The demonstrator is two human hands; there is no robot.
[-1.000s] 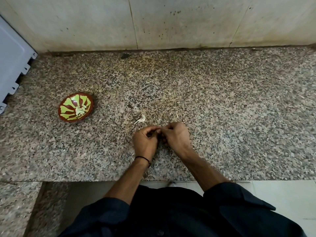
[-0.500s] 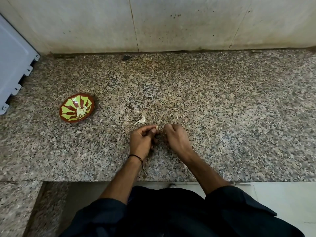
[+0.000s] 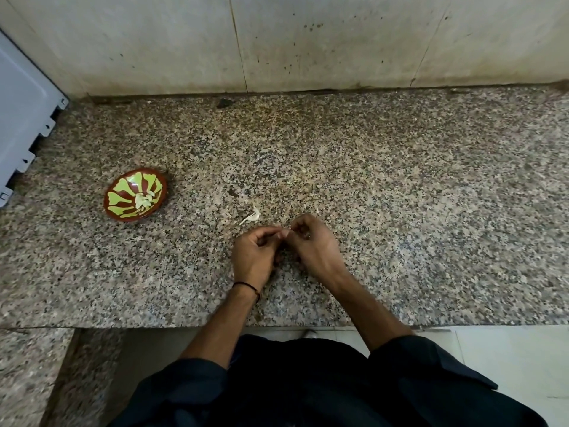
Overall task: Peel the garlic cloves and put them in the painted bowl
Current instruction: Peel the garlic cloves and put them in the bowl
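Granite counter (image 3: 400,211): we see both hands meeting near front edge, middle. Left hand (image 3: 254,257) and right hand (image 3: 311,245) curled, fingertips pinched together on something small. We judge it a clove, itself hidden. Two-hand pinch suits stripping skin. Peel scrap (image 3: 251,217) just beyond. Painted bowl (image 3: 118,208) toward left edge, peeled cloves (image 3: 144,200) inside, probably kept clear of scraps.

Granite counter (image 3: 400,211), stained wall (image 3: 338,41).
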